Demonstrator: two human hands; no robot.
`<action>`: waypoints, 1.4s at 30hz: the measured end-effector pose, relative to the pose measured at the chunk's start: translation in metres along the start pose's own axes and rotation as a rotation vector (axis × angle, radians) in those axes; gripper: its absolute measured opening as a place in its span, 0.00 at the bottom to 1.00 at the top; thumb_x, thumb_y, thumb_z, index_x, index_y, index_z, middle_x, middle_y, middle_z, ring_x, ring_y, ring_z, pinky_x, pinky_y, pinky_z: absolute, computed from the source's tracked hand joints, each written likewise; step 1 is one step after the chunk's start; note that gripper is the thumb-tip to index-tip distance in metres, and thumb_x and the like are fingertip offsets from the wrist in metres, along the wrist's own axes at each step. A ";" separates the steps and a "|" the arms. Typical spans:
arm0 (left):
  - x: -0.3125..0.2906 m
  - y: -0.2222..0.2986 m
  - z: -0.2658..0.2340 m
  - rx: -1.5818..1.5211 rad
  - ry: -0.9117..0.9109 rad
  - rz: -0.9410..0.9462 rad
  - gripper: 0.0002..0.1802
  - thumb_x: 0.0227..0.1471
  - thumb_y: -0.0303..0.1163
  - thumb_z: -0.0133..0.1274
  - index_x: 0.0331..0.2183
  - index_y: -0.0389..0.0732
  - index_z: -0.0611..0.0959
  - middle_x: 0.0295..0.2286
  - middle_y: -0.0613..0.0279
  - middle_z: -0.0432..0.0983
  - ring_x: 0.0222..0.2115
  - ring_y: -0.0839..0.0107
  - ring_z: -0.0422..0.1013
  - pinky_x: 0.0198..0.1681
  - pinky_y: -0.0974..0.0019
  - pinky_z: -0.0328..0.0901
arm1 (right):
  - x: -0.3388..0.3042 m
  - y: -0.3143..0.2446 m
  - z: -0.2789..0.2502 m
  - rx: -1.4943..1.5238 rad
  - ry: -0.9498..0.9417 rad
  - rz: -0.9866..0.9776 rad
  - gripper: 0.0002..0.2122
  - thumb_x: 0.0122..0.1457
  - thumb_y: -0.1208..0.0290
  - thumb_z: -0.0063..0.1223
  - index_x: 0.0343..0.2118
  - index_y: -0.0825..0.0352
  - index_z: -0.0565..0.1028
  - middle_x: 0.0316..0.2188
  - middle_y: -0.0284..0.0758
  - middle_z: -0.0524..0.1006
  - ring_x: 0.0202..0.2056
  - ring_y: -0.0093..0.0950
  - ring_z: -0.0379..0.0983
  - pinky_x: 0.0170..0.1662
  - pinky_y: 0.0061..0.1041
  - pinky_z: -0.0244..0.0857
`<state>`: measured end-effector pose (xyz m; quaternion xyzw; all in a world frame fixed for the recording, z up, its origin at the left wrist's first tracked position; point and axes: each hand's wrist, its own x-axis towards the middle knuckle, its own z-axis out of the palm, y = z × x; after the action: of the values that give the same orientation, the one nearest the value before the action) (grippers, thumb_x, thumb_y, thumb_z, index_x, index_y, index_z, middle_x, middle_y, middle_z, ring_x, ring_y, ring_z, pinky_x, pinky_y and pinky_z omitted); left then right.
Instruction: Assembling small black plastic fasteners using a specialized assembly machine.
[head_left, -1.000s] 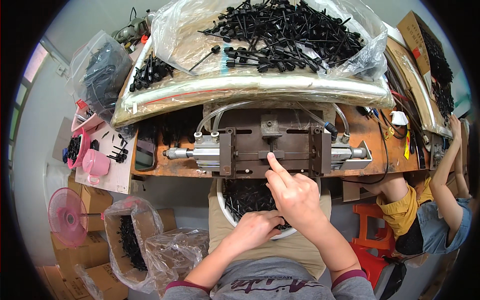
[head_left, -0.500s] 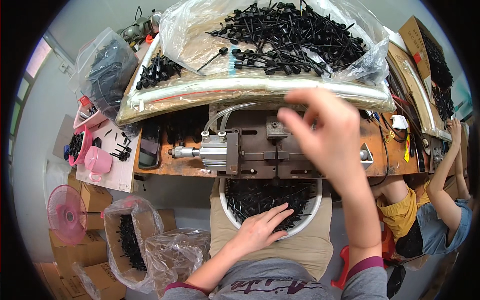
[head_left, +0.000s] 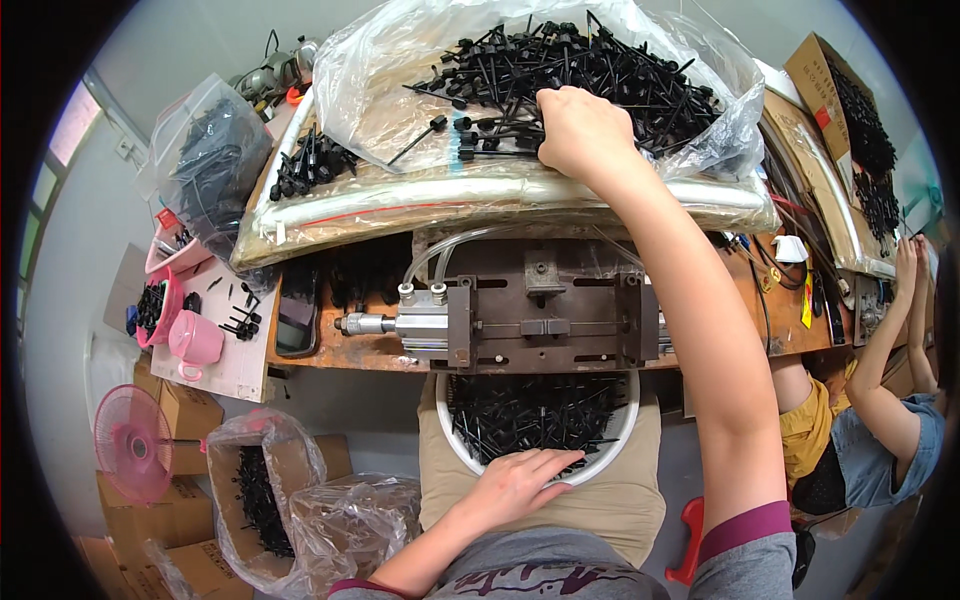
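Across the pile of thin black rod-shaped parts with knobbed ends (head_left: 620, 75), my right hand (head_left: 585, 130) bends down with curled fingers. Its fingertips are hidden, so what they grip cannot be made out. My left hand (head_left: 515, 487) rests open on the near rim of a white round basin (head_left: 620, 450) on my lap, fingers reaching over more black rods (head_left: 530, 410) inside. Between the pile and the basin stands a dark metal fixture (head_left: 545, 290) with a silver cylinder (head_left: 422, 325) at its left. No rod shows in the fixture's middle block (head_left: 545, 327).
Clear plastic sheeting (head_left: 370, 75) lies under the pile, on a wrapped padded board (head_left: 420, 200). At left are a pink mug (head_left: 196, 338), a phone (head_left: 297, 320) and a pink fan (head_left: 133, 443). A bagged box of rods (head_left: 262, 500) stands below. A co-worker (head_left: 885, 430) sits at right.
My right hand has moved from above the fixture forward onto the pile, and its fingers have curled. My left hand stays at the basin, slightly lower. The view has shifted a little.
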<state>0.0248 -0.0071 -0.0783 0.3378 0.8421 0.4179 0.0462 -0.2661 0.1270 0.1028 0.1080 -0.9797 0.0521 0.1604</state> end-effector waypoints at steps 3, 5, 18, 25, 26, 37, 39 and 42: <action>0.000 -0.001 -0.001 0.009 -0.002 -0.003 0.26 0.49 0.35 0.62 0.51 0.45 0.78 0.40 0.61 0.80 0.37 0.64 0.77 0.40 0.65 0.73 | -0.001 0.006 -0.003 0.018 -0.002 -0.010 0.13 0.46 0.73 0.58 0.38 0.64 0.77 0.41 0.38 0.78 0.45 0.39 0.75 0.47 0.38 0.70; 0.001 -0.001 -0.002 0.018 0.005 0.008 0.26 0.49 0.35 0.62 0.51 0.44 0.78 0.39 0.61 0.80 0.36 0.64 0.77 0.39 0.65 0.73 | -0.007 0.010 -0.002 0.057 0.093 -0.029 0.12 0.46 0.73 0.59 0.37 0.63 0.78 0.40 0.38 0.78 0.44 0.40 0.76 0.46 0.38 0.70; 0.002 0.006 -0.007 0.027 0.035 0.036 0.28 0.48 0.34 0.62 0.53 0.44 0.76 0.35 0.61 0.79 0.32 0.65 0.76 0.35 0.65 0.72 | 0.005 0.069 -0.041 1.061 0.077 0.147 0.15 0.47 0.68 0.69 0.36 0.67 0.78 0.23 0.25 0.74 0.20 0.14 0.69 0.24 0.13 0.60; 0.004 0.009 -0.011 0.047 0.052 0.096 0.27 0.49 0.33 0.60 0.53 0.41 0.76 0.35 0.60 0.79 0.31 0.66 0.75 0.35 0.66 0.71 | -0.011 0.081 -0.044 1.491 0.188 0.203 0.12 0.50 0.70 0.69 0.32 0.69 0.78 0.25 0.29 0.76 0.21 0.15 0.69 0.23 0.12 0.62; 0.006 0.009 -0.013 0.051 0.053 0.105 0.27 0.49 0.33 0.60 0.53 0.41 0.76 0.36 0.60 0.79 0.31 0.66 0.75 0.35 0.66 0.71 | -0.015 0.080 -0.045 1.535 0.198 0.222 0.11 0.50 0.71 0.69 0.32 0.69 0.78 0.25 0.29 0.76 0.21 0.15 0.69 0.23 0.11 0.62; 0.040 0.038 -0.076 -0.136 0.648 0.128 0.22 0.43 0.17 0.63 0.44 0.31 0.80 0.41 0.46 0.78 0.35 0.64 0.78 0.38 0.68 0.73 | -0.152 0.024 -0.025 1.346 0.317 -0.121 0.08 0.49 0.75 0.65 0.33 0.65 0.80 0.29 0.34 0.79 0.24 0.23 0.75 0.27 0.19 0.69; 0.042 0.047 -0.087 -0.239 0.645 0.065 0.26 0.42 0.18 0.64 0.47 0.30 0.79 0.41 0.46 0.78 0.37 0.66 0.77 0.39 0.67 0.74 | -0.179 0.018 -0.029 0.811 0.409 -0.522 0.15 0.40 0.82 0.61 0.35 0.65 0.83 0.34 0.39 0.79 0.31 0.31 0.77 0.34 0.23 0.72; 0.046 0.053 -0.091 -0.333 0.604 0.041 0.26 0.39 0.20 0.68 0.44 0.32 0.81 0.40 0.49 0.78 0.36 0.65 0.77 0.39 0.67 0.73 | -0.216 0.008 -0.005 0.748 0.431 -0.632 0.14 0.41 0.78 0.61 0.35 0.69 0.82 0.38 0.42 0.77 0.24 0.28 0.75 0.26 0.22 0.70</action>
<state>-0.0158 -0.0179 0.0287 0.2038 0.7310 0.6315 -0.1590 -0.0667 0.1780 0.0370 0.4344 -0.7588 0.3679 0.3164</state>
